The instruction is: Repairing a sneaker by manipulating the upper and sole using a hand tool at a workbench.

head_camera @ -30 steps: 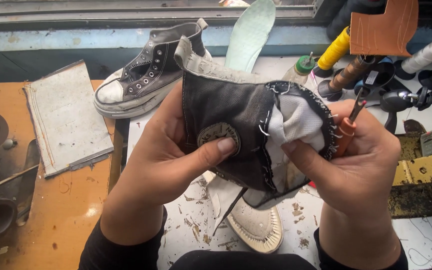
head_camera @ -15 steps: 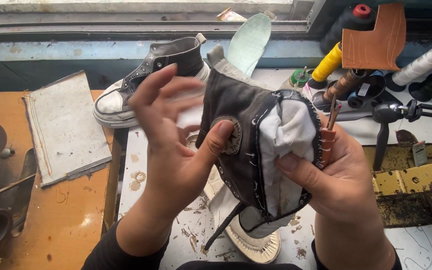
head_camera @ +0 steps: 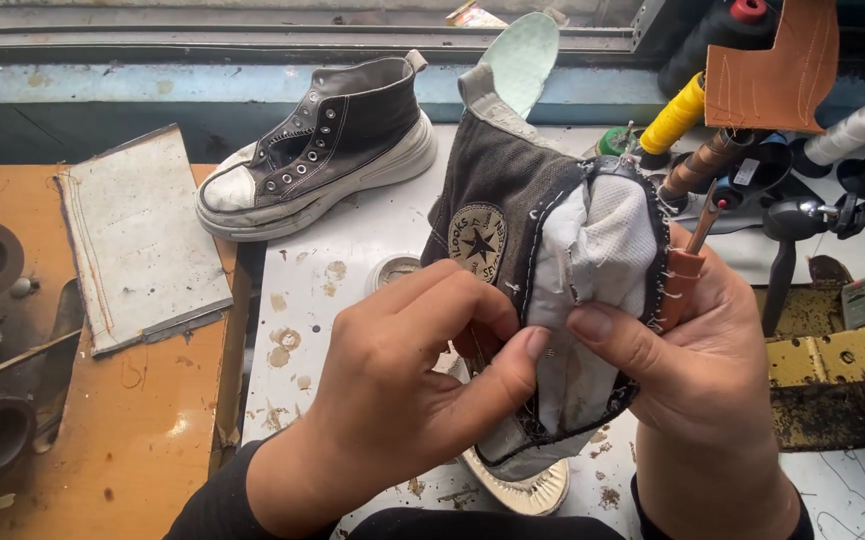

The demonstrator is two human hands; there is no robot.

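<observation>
Dark grey canvas, faded and soft, makes up the shoe upper (head_camera: 512, 200) that we see held above the white counter (head_camera: 322, 290), turned so its white mesh lining (head_camera: 602, 250) faces up inside a rim of loose white stitches. A round pale patch with a dark star (head_camera: 477, 240) sits on the canvas side. The left hand (head_camera: 412, 390) is closed on the upper's lower edge, thumb pressed to the seam. The right hand (head_camera: 697, 360) pinches the lining and also grips an orange-handled awl (head_camera: 687, 270) against the upper. Behind stands a matching high-top shoe (head_camera: 322, 150) with a thick white sole. Yellow and white thread spools (head_camera: 677, 110) and a tan leather piece (head_camera: 772, 65) crowd the far right; a grey stitched panel (head_camera: 137, 240) lies left.
</observation>
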